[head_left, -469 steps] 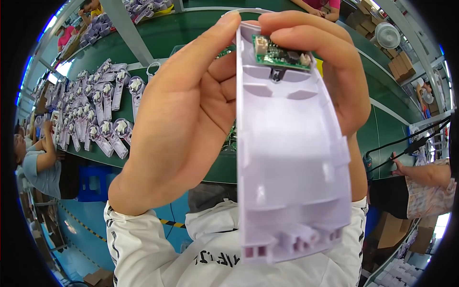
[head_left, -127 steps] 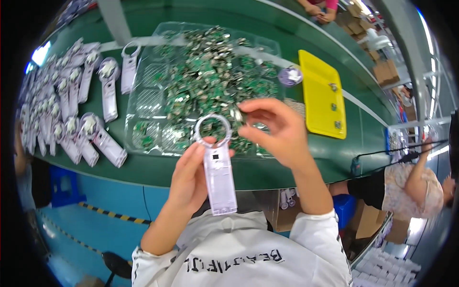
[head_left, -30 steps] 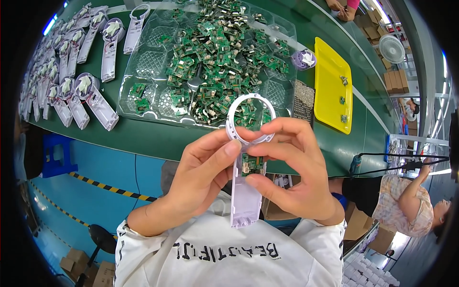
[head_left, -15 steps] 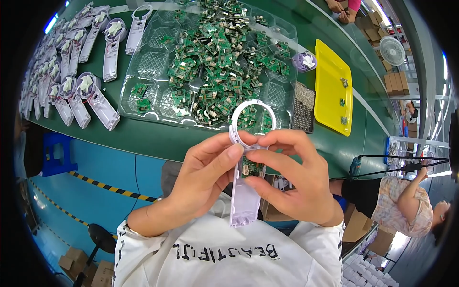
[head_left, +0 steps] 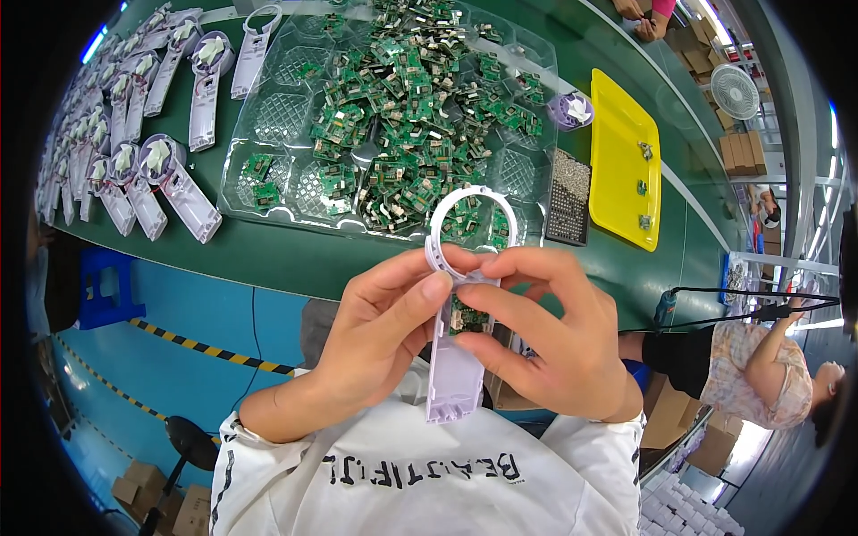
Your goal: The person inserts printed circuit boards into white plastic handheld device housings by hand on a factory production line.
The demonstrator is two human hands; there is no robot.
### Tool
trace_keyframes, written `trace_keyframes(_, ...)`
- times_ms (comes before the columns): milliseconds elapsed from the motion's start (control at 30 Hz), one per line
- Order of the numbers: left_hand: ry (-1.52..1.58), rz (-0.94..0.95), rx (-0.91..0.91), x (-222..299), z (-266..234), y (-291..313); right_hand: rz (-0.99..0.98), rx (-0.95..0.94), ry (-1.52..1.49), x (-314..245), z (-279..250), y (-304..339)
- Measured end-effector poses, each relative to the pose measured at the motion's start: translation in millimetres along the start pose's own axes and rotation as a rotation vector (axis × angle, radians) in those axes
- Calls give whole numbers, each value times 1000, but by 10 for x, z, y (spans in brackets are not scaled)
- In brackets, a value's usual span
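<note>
Between my hands is a pale lilac plastic housing (head_left: 457,380) with a round ring at its far end and a long trough toward me. My left hand (head_left: 380,326) grips it from the left, thumb and fingers closed at the neck below the ring. A small green circuit board (head_left: 468,314) with a white connector sits in the trough near the neck. My right hand (head_left: 554,326) has its thumb and fingers closed about the board, against the housing. Part of the board is hidden beneath my right fingers.
Beyond my hands a clear plastic tray (head_left: 281,125) bears a heap of green circuit boards (head_left: 402,116). Several lilac housings (head_left: 183,192) with round units lie at left. A dark box of small screws (head_left: 567,201), a round lilac unit (head_left: 570,111) and a yellow tray (head_left: 617,161) are at right.
Almost nothing differs. Both hands and the housing stay in place, with the right fingers shifted very slightly at the board.
</note>
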State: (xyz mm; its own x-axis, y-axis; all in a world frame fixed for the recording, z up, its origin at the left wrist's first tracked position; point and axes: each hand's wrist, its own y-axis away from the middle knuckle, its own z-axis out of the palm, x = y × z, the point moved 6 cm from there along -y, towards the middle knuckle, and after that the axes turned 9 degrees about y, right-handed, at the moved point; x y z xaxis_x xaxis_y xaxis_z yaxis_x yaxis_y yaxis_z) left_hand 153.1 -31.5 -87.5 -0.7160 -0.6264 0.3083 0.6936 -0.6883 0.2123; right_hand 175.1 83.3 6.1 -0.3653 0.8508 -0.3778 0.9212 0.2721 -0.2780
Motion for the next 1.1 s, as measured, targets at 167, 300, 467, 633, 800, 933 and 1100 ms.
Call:
trace_keyframes(167, 15, -14, -4, -14, -25, -8, 8, -11, 20, 9, -21, -19)
trace_keyframes(300, 15, -7, -6, -7, -15, -4, -16, -40, 24, -8, -27, -32)
trace_keyframes(467, 39, 5, 18, -19, -32, 21, 10, -41, -22, -5, 21, -2)
trace_keyframes(633, 4, 49, 84, 14, -147, 54, 312, 153, -499, 291, 216, 353)
trace_keyframes(800, -32, 48, 128, -142, -379, 156, 752, 5, -1124, 165, 882, 659)
trace_keyframes(933, -142, 29, 161, -277, -478, 309, 817, -17, -1084, 127, 1064, 839)
trace_keyframes(1100, -193, 43, 143, -397, -489, 467, 784, -64, -1051, 56, 1037, 983)
